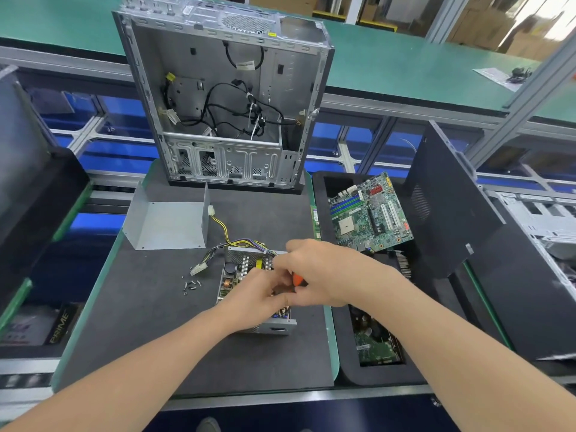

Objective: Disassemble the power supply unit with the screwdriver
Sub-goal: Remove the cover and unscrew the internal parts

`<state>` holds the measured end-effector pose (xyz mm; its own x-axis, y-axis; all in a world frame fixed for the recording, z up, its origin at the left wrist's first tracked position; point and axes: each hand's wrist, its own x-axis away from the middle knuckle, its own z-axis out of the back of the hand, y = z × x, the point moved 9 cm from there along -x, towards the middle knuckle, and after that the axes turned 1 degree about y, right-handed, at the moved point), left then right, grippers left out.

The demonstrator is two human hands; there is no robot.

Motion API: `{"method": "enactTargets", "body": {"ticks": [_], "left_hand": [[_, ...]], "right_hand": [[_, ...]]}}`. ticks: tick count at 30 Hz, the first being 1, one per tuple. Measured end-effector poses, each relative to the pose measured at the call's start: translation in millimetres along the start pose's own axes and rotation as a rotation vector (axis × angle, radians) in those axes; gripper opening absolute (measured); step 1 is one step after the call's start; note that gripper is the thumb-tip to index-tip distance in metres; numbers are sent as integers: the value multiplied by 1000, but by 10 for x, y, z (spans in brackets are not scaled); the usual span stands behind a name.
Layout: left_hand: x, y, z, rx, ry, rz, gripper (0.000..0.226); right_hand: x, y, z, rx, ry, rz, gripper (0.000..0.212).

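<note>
Forearms are being held out from the bottom edge over a dark mat (149, 322), and both hands are being kept close together above the power supply unit (232, 279). The unit is lying near the middle of the mat, a little toward its right edge, with its top off and its circuit board showing. The screwdriver (297, 279) is being gripped by the right hand (314, 269), whose fingers are being wrapped round the orange handle; the tip is being hidden by the hands. The left hand (255, 296) is being held over the board with its fingers curled just beside the lower end of the handle. Whether the shaft or anything else is being pinched there cannot be told.

Yellow, black and purple wires (229, 240) are trailing from the unit's far end, and a white connector (198, 270) is lying on the mat to the unit's left. Loose screws (190, 285) are lying scattered just beside that connector, near the unit. A grey metal cover (170, 226) is resting farther back on the left, apart from the unit.

At the mat's far edge a computer case (224, 98) is standing upright with its open side toward the camera, black cables hanging inside. To the right of the mat a motherboard (369, 213) is being propped at a tilt at the far end of a black tray (346, 369), and another board (377, 347) is lying in the tray's nearer recess. A black panel (445, 213) is leaning to the right of the tray. A green conveyor (389, 63) is running behind it all.
</note>
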<state>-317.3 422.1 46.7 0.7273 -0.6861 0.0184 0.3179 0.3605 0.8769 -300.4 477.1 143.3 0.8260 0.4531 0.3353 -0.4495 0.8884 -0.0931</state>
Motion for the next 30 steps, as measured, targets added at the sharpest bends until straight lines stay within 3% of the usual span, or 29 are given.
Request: {"method": "enactTargets", "body": {"ticks": [3,5,8,11,16,22,27,30], "left_hand": [[6,54,10,24,-2,-29,31],[8,82,24,16,10,-33,27],[8,99,14,35,11,-42,19],[10,97,14,31,3,-42,28],[7,20,12,17,1,10,33],[-4,7,-9,-11,-3,15,20],[11,9,21,31,21,-8,37],[16,10,7,63,5,13,18]], "right_hand": [[24,4,28,-2,27,-38,21],[50,25,98,2,100,-97,26],[92,125,198,95,251,-336,41],[52,156,92,65,209,-441,38],[-35,96,31,-1,61,-265,20],[-44,-67,27,-28,-57,-19,19],[-31,-111,19,20,-26,5,17],[11,-77,127,38,59,-38,33]]}}
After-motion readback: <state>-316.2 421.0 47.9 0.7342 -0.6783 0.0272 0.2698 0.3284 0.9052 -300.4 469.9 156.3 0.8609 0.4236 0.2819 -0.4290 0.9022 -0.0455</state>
